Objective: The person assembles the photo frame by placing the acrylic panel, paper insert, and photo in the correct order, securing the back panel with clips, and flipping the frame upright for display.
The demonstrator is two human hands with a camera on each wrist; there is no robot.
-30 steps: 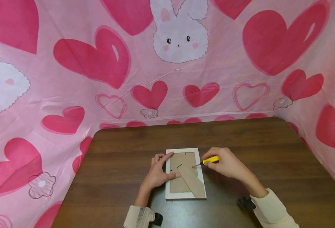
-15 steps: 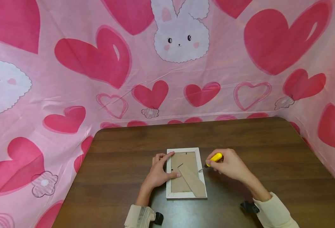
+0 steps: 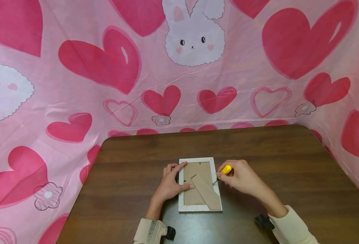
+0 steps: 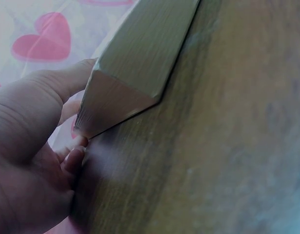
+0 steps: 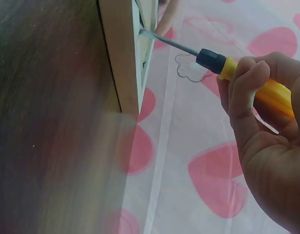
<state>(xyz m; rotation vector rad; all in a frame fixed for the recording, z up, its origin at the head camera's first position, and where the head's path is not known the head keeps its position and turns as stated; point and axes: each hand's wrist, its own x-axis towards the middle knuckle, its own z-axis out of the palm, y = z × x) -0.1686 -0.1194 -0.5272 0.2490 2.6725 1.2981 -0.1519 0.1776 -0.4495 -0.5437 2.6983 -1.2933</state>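
The tip of the yellow screwdriver (image 3: 226,169) has moved to the right border of the picture frame (image 3: 194,200).

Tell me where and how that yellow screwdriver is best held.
Probably by its thick yellow handle, from the person's right: the thin shaft slants leftward to the white frame, leaving the handle out right, where the right hand grips it.

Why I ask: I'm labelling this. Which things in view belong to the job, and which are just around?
In the job:
yellow-handled screwdriver, held by the right hand
picture frame, touched by the left hand

Just around:
table
pink cloth
wrist cameras
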